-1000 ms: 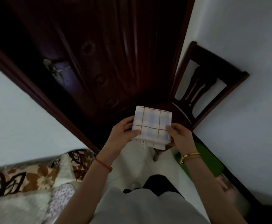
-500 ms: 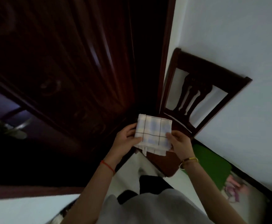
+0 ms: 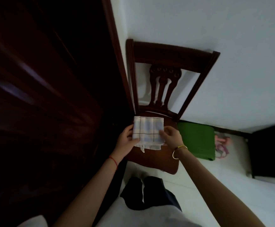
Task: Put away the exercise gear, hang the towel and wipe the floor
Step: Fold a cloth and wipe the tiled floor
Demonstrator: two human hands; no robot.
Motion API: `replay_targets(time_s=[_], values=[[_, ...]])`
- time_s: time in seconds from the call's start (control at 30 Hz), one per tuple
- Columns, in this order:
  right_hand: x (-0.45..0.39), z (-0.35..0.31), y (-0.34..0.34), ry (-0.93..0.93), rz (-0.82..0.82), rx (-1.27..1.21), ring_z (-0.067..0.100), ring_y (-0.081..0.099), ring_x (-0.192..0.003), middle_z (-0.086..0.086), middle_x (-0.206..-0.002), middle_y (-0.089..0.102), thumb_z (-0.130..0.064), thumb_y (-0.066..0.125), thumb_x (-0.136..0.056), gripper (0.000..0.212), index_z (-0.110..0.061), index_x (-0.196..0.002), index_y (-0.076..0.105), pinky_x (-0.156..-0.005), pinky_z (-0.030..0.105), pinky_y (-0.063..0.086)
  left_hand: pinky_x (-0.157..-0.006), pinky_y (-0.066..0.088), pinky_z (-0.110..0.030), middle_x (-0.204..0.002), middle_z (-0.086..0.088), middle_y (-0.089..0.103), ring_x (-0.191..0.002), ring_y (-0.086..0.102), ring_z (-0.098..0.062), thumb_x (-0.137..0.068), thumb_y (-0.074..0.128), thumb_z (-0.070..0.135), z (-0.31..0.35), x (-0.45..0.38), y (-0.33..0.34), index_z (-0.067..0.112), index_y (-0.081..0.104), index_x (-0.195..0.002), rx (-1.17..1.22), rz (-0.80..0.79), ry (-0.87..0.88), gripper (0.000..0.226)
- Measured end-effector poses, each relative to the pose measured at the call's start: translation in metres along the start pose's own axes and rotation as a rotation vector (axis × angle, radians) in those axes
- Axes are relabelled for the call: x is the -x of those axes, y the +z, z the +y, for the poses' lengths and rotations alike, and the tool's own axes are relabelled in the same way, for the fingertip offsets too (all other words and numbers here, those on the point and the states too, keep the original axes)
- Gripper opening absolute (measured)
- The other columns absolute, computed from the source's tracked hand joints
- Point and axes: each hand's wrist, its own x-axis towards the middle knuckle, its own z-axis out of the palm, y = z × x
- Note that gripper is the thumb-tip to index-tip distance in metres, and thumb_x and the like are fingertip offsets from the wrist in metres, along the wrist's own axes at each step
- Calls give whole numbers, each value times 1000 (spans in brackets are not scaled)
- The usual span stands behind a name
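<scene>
Left hand: the left hand (image 3: 126, 140) gripped the left edge of a folded checked towel (image 3: 148, 132), thumb on top and fingers beneath.
Right hand: the right hand (image 3: 172, 136) pinched the towel's right edge, thumb and fingertips closed on the cloth.
Wrists: a red string bracelet (image 3: 113, 161) circled the left wrist; a gold bangle (image 3: 179, 150) circled the right.
Towel: folded into a small square, white with pale blue checks and dark lines, a short tag hanging from its lower edge; it was held between both hands just above the seat of a chair (image 3: 158, 158). Whether it touched the seat could not be told.
Chair: dark wood, carved open back, set against the white wall (image 3: 231, 46).
Door: a dark wooden door (image 3: 51, 79) stood just left of the chair.
Floor items: a green folded mat (image 3: 196, 140) lay right of the chair, with pink straps (image 3: 222, 145) just beyond it and dark furniture (image 3: 271, 149) further right.
</scene>
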Motion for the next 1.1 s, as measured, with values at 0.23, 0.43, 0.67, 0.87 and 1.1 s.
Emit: replay_targets(time_s=[0.23, 0.43, 0.67, 0.87, 1.1], values=[[-69, 52, 34, 123, 145, 19, 17, 64, -81, 0, -90, 66, -19, 60, -89, 11, -16, -99, 64, -75, 38, 57, -74, 55, -20, -118, -3, 62, -96, 61, -8, -85, 67, -2, -49, -96, 12, 15, 42, -144, -163, -67, -9, 66], [-143, 132, 59, 186, 163, 51, 16, 62, -82, 3, -95, 65, -12, 60, -88, 18, -9, -106, 62, -76, 30, 54, -66, 53, -9, -125, -11, 62, -91, 62, -7, -86, 67, -3, -128, -176, 47, 11, 43, -144, -185, -58, -31, 64], [-206, 220, 93, 181, 169, 165, 13, 61, -84, -1, -97, 63, -7, 59, -87, 26, -8, -113, 56, -72, 21, 51, -77, 59, -23, -126, -10, 63, -104, 66, -19, -88, 67, 4, -233, -237, 75, 11, 44, -143, -349, -2, 35, 60], [-226, 271, 116, 107, 140, 478, 19, 61, -88, 2, -99, 63, -16, 58, -88, 20, -13, -107, 54, -75, 34, 55, -76, 55, -22, -116, -11, 67, -88, 64, -15, -90, 65, 7, -283, -261, 79, 10, 55, -135, -573, 66, 90, 46], [-220, 281, 111, -9, 185, 743, 25, 52, -95, 7, -106, 56, -30, 62, -86, 32, -11, -111, 53, -79, 35, 47, -84, 55, -33, -122, -4, 59, -107, 60, -20, -93, 63, 16, -291, -263, 70, 14, 55, -135, -776, 58, 205, 43]])
